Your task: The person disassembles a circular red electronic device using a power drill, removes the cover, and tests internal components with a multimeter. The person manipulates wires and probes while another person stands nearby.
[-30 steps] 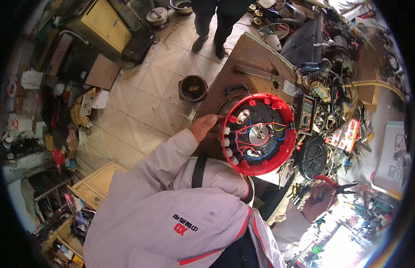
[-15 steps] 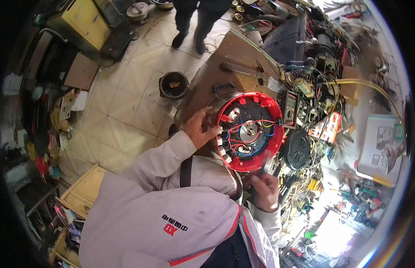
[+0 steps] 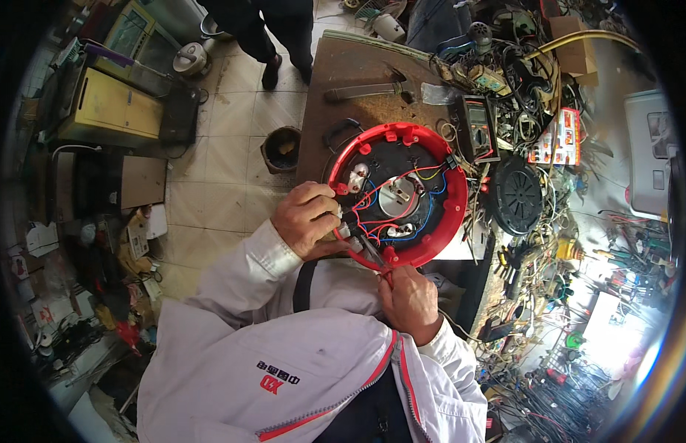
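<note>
A round appliance base (image 3: 391, 199) lies open-side up on the workbench, with a red plastic rim, a black inside and a silver disc at its centre. Red, blue and yellow wires run across it, and white connectors (image 3: 355, 244) sit along its near left edge. My left hand (image 3: 306, 220) is closed on the rim at the left, fingers bent beside the connectors. In my right hand (image 3: 413, 299), closed at the near rim, is a slim pair of pliers (image 3: 372, 252) with a red grip, its metal tips over the rim by the connectors. My fingers partly hide it.
Beyond the base, a hammer (image 3: 365, 92) lies on the brown workbench (image 3: 335, 63). To the right are a multimeter (image 3: 478, 127), a round black vented cover (image 3: 517, 195) and heaps of cables and tools. A bucket (image 3: 282, 150) stands on the floor; another person's legs (image 3: 265, 37) show at the back.
My right hand has come up to the near rim, bringing the pliers to the connectors. My left hand stays at the left rim, fingers more bent. The whole view has shifted.
</note>
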The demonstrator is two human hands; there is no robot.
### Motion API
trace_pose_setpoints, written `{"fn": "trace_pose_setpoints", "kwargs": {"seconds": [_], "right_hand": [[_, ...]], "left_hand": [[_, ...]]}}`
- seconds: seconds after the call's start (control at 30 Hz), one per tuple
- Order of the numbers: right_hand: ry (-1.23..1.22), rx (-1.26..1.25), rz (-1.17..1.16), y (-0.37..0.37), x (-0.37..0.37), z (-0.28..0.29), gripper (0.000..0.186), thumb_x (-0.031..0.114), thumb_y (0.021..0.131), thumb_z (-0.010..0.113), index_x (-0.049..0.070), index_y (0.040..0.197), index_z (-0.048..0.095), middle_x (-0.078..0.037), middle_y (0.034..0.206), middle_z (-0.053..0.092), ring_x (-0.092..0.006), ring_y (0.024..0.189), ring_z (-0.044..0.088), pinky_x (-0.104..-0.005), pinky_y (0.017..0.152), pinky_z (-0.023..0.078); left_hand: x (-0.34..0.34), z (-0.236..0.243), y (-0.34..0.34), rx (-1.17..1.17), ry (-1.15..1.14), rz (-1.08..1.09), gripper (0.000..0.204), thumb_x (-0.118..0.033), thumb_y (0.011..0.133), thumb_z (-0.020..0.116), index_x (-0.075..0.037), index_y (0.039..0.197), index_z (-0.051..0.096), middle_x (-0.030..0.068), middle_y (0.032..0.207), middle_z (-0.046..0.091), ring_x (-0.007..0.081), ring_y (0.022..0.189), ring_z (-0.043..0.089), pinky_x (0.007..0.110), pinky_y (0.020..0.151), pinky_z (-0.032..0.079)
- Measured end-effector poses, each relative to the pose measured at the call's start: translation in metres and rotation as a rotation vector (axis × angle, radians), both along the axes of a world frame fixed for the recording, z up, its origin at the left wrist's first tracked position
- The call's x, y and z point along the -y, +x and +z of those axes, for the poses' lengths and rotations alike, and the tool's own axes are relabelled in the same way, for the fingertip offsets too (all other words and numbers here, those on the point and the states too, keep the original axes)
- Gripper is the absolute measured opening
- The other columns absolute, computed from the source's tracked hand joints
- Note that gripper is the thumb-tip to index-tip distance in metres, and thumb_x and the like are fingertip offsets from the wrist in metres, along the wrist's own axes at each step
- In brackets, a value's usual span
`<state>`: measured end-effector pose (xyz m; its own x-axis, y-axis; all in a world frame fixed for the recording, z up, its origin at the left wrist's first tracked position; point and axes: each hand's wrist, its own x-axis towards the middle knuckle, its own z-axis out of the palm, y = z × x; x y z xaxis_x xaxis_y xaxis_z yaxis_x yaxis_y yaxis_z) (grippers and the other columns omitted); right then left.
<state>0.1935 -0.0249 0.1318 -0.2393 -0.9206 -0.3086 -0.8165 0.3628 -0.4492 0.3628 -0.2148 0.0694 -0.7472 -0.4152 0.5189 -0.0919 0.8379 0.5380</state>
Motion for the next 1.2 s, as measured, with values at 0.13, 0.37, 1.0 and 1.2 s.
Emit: {"fn": "trace_pose_setpoints", "kwargs": {"seconds": [0.13, 0.37, 1.0, 1.2], "right_hand": [[0.023, -0.055, -0.002, 0.005, 0.006, 0.002, 0.024, 0.024, 0.083, 0.066, 0.001, 0.084, 0.060, -0.019, 0.075, 0.062, -0.0384, 0.064, 0.063, -0.0482, 0.058, 0.050], [0.114, -0.157, -0.075, 0.022, 0.011, 0.004, 0.024, 0.025, 0.084, 0.065, 0.002, 0.078, 0.059, -0.019, 0.071, 0.063, -0.0368, 0.061, 0.064, -0.0480, 0.055, 0.049], [0.130, -0.259, -0.195, 0.045, 0.021, 0.001, 0.025, 0.026, 0.083, 0.067, 0.003, 0.080, 0.058, -0.017, 0.069, 0.062, -0.0372, 0.061, 0.064, -0.0488, 0.056, 0.050], [0.072, -0.250, -0.227, 0.046, 0.019, -0.001, 0.025, 0.025, 0.080, 0.071, 0.003, 0.084, 0.059, -0.016, 0.075, 0.063, -0.0354, 0.068, 0.065, -0.0480, 0.059, 0.051]], "left_hand": [[0.005, 0.009, 0.000, 0.102, -0.059, -0.005, 0.038, -0.045, 0.069, 0.079, -0.010, 0.071, 0.063, 0.0007, 0.082, 0.062, 0.0224, 0.095, 0.060, 0.046, 0.093, 0.045], [0.011, 0.006, -0.008, 0.117, -0.042, -0.113, 0.038, -0.047, 0.068, 0.079, -0.012, 0.066, 0.063, -0.0014, 0.076, 0.061, 0.0199, 0.088, 0.060, 0.046, 0.096, 0.043], [0.020, -0.004, -0.015, 0.105, -0.043, -0.160, 0.037, -0.042, 0.053, 0.080, -0.012, 0.056, 0.060, 0.0005, 0.067, 0.057, 0.0207, 0.074, 0.058, 0.040, 0.082, 0.047], [0.021, 0.004, -0.023, 0.171, -0.042, -0.234, 0.036, -0.038, 0.052, 0.081, -0.012, 0.056, 0.056, 0.0011, 0.065, 0.052, 0.0209, 0.072, 0.056, 0.039, 0.073, 0.048]]}}
